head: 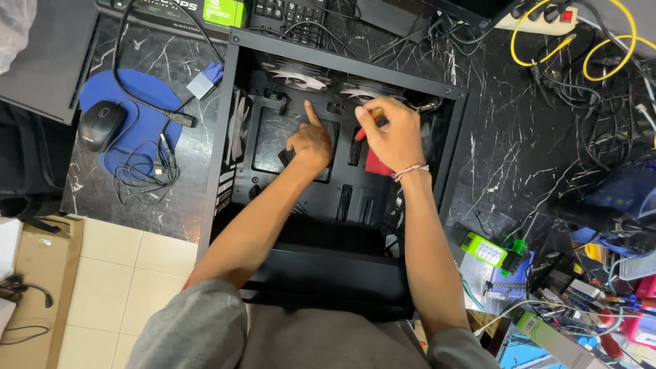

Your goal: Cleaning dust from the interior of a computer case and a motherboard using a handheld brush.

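Two hands [311, 142] [393, 133] inside black computer case [447, 164].

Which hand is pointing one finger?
The left hand. Its index finger sticks straight out inside the black computer case, while the right hand is curled around a red-and-yellow tool.

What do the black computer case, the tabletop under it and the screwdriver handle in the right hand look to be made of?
Computer case: likely painted sheet metal, matte black, with thin flat panels and punched slots.
Tabletop: black marble or a marble-look surface, glossy, with white veins.
Screwdriver handle in the right hand: probably plastic, yellow and red; mostly hidden.
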